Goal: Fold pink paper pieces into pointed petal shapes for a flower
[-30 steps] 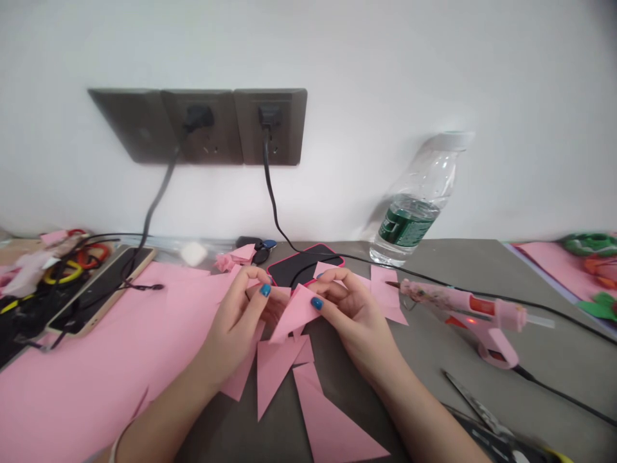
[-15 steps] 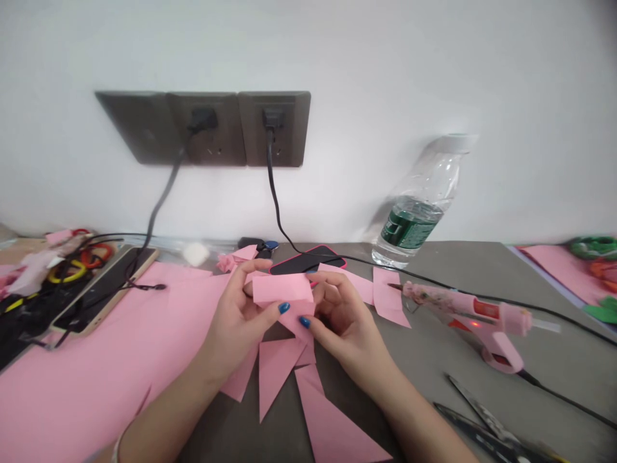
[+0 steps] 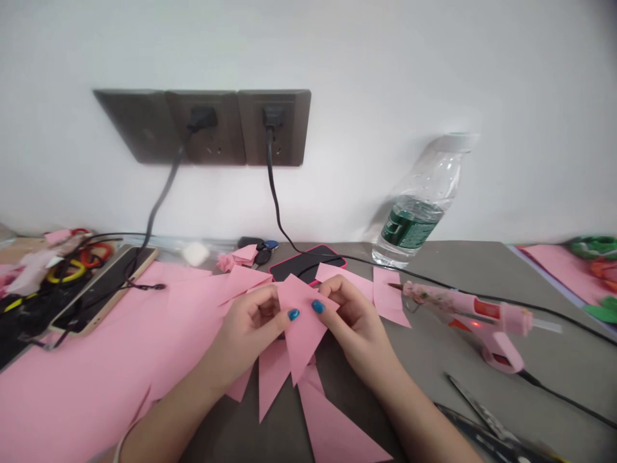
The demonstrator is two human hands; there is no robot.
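Between my two hands is a pink piece of paper (image 3: 304,334), its pointed end hanging down toward the table. My left hand (image 3: 258,321) pinches its left edge, the thumb on the front and the fingers curled behind. On the opposite edge my right hand (image 3: 354,321) grips the same piece, thumb pressed on its face. Below lie loose pink paper scraps (image 3: 337,427), several cut as triangles. A large pink sheet (image 3: 110,360) spreads out under and beyond my left forearm.
A pink glue gun (image 3: 463,305) with a lit red light lies at right, scissors (image 3: 486,418) nearer me. A water bottle (image 3: 414,206) stands by the wall. One phone (image 3: 313,262) lies behind my hands, another (image 3: 106,289) at left. A black cable (image 3: 274,193) runs from the socket.
The held paper was folded over into a band along its top; now it shows as a flatter, pointed shape facing me. My hands have stayed in nearly the same spot.
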